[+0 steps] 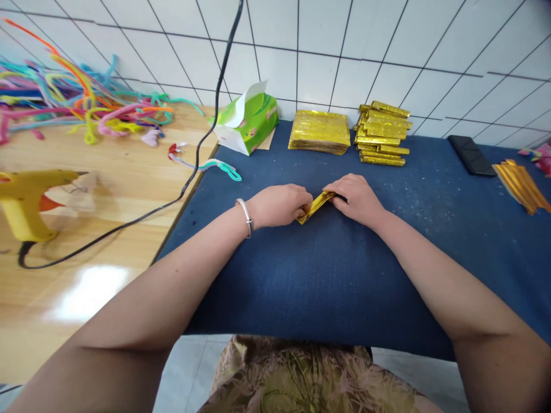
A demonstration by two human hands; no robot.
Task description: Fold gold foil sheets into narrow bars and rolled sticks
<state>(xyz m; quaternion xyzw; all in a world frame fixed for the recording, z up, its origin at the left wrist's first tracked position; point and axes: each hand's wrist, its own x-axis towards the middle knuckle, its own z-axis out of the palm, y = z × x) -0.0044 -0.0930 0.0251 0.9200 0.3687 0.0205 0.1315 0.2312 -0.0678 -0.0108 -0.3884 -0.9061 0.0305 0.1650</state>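
Between my two hands is a narrow folded strip of gold foil paper (317, 206), slanting up to the right just above the blue cloth (301, 287). My left hand (282, 205), with a silver bangle at the wrist, is closed on the strip's lower left end. At the upper right end, my right hand (355, 198) pinches it between thumb and fingers. Beyond the hands lies a flat stack of gold foil paper sheets (319, 131). To its right is a pile of rolled or folded gold foil strips (384, 133).
A green tissue packet (249, 117) stands at the back. On the wooden table to the left lie a yellow glue gun (28, 201), its black cable (172, 201) and many coloured fuzzy stems (86, 109). A black phone (471, 155) and orange-gold strips (522, 186) lie right.
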